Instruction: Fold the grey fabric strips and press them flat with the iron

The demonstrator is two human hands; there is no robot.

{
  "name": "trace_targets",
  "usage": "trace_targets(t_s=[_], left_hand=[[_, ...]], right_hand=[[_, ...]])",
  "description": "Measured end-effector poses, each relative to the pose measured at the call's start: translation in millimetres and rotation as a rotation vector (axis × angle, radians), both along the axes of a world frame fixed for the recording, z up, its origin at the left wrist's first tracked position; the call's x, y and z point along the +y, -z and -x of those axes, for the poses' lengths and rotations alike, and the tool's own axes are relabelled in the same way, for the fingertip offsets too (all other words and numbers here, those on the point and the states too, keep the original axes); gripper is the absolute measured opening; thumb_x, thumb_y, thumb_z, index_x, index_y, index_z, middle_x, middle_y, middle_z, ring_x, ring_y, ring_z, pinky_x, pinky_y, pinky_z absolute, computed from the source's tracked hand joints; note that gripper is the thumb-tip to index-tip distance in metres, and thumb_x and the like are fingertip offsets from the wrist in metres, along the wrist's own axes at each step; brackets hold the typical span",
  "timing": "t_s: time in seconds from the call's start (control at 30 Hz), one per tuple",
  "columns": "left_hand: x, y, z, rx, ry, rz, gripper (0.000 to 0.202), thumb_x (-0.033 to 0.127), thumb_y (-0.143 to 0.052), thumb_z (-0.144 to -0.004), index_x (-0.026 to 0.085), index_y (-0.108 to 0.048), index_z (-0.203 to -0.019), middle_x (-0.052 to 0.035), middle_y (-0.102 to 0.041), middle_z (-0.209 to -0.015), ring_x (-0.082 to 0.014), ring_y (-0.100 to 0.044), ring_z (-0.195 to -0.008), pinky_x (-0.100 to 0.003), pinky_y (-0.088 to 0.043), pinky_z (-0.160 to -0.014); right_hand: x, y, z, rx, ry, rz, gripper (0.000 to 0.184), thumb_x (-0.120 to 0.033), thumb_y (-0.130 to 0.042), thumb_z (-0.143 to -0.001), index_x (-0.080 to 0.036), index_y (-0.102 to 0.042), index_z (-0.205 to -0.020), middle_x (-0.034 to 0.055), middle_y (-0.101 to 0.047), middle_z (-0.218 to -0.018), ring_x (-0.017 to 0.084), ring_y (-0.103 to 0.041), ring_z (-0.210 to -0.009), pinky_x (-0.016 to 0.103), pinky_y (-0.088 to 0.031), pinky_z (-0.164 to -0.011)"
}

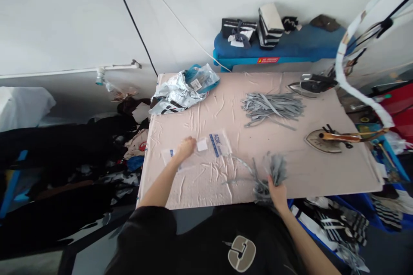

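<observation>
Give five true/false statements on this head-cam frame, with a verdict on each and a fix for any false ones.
1. The right hand grips a bunch of grey fabric strips. True.
2. The left hand touches a clear plastic bag with blue print. True.
3. Only one iron is on the table. False: there are two, an orange-handled iron and a black-handled iron.
4. The larger pile of grey strips is on the floor. False: that pile lies on the cloth-covered table.
5. A crumpled silvery plastic bag lies at the table's far edge. True.
</observation>
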State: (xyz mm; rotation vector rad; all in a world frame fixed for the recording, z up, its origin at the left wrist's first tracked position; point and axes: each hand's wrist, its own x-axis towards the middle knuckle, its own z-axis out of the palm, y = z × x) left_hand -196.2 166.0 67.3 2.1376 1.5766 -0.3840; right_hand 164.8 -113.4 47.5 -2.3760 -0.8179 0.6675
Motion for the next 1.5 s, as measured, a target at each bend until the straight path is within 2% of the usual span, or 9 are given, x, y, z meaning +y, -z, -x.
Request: trace_targets(t_s=[0.13,0.27,0.43,0.6,0.87,1.1,1.23,1.33,1.5], left_hand=[[64.6,-22.4,21.8,0.043,-0.067,-0.147,0.034,0.023,-0.049,-0.093,0.02,-0.065,-0.124,-0.0162,-0.06,-0.134,-0.0317,-0.052,-0.131,-0.047,-0.044,-0.109],[88.1,-24.4,-4.1,0.033,-0.118,-0.273,0.058,0.027,-0.055,-0.091,0.014,-0.045,-0.146,-0.0213,-0.042,-0.154,-0.0392,-0.039,-0.142,-0.055,-0.039,-0.113],[70.4,-9.0,-89.2,-0.072,-0.026,-0.267,0.055,0.028,-0.054,-0.093,0.017,-0.045,-0.146,-0.0179,-0.045,-0.152,-0.0339,-0.046,-0.138,-0.047,-0.041,-0.112],[67.4,-12.8,-176.3,-0.172,0.121,-0.256,0.059,0.035,-0.058,-0.093,0.021,-0.041,-0.149,-0.0151,-0.041,-0.157,-0.0302,-0.043,-0.142,-0.043,-0.036,-0.117],[152.5,-24.4,-333.3,-0.241,0.257,-0.215,0.067,0.048,-0.049,-0.099,0.021,-0.03,-0.156,-0.0157,-0.034,-0.164,-0.0284,-0.036,-0.15,-0.043,-0.03,-0.122],[199.1,-2.4,-455.8,-0.159,0.36,-0.013,0.098,0.077,-0.053,-0.087,0.015,-0.027,-0.158,-0.027,-0.041,-0.158,-0.0405,-0.04,-0.147,-0.054,-0.034,-0.117],[176.0,13.2,-467.5,-0.117,0.469,0.046,0.12,0.08,-0.07,-0.07,0.018,-0.02,-0.161,-0.029,-0.038,-0.16,-0.0446,-0.038,-0.148,-0.061,-0.03,-0.117],[144.3,20.7,-451.9,-0.103,0.533,-0.004,0.13,0.064,-0.086,-0.062,0.02,-0.016,-0.162,-0.0273,-0.035,-0.161,-0.0445,-0.032,-0.15,-0.063,-0.023,-0.12],[101.0,24.2,-423.7,-0.088,0.455,-0.166,0.114,0.042,-0.084,-0.075,0.017,-0.014,-0.163,-0.0259,-0.045,-0.152,-0.0398,-0.041,-0.142,-0.058,-0.026,-0.12]], right_hand=[[-23.7,23.5,12.8,-0.175,-0.288,0.209,0.045,-0.054,-0.053,-0.091,-0.013,-0.071,-0.096,0.0173,-0.073,-0.083,0.029,-0.07,-0.075,0.037,-0.048,-0.069],[-37.0,33.1,28.5,-0.322,-0.556,0.282,0.054,-0.04,-0.054,-0.096,-0.011,-0.056,-0.141,0.0206,-0.068,-0.126,0.029,-0.069,-0.103,0.036,-0.049,-0.084],[-45.4,37.1,17.2,-0.465,-0.74,0.334,0.056,-0.027,-0.065,-0.089,-0.012,-0.054,-0.142,0.0175,-0.066,-0.125,0.03,-0.063,-0.112,0.04,-0.042,-0.1],[-48.0,39.9,-19.1,-0.518,-0.815,0.339,0.045,-0.015,-0.071,-0.078,-0.017,-0.065,-0.122,0.0121,-0.068,-0.123,0.028,-0.059,-0.115,0.039,-0.036,-0.103],[-36.5,62.9,-63.1,-0.546,-0.724,0.333,0.032,-0.008,-0.064,-0.078,-0.018,-0.063,-0.108,0.0105,-0.069,-0.119,0.026,-0.059,-0.111,0.039,-0.033,-0.103],[-39.9,76.7,-66.1,-0.519,-0.69,0.336,0.034,-0.008,-0.066,-0.075,-0.02,-0.065,-0.107,0.0084,-0.07,-0.121,0.025,-0.06,-0.113,0.039,-0.033,-0.107],[-42.4,80.1,-66.4,-0.495,-0.698,0.336,0.032,-0.01,-0.064,-0.079,-0.021,-0.066,-0.108,0.0074,-0.071,-0.12,0.024,-0.061,-0.111,0.039,-0.034,-0.106],[-43.4,81.0,-67.3,-0.476,-0.698,0.328,0.031,-0.011,-0.062,-0.081,-0.021,-0.067,-0.11,0.0076,-0.071,-0.122,0.025,-0.061,-0.112,0.04,-0.034,-0.106],[-42.6,78.6,-69.6,-0.465,-0.707,0.329,0.032,-0.011,-0.065,-0.078,-0.021,-0.067,-0.108,0.0088,-0.071,-0.121,0.026,-0.061,-0.111,0.039,-0.034,-0.104]])
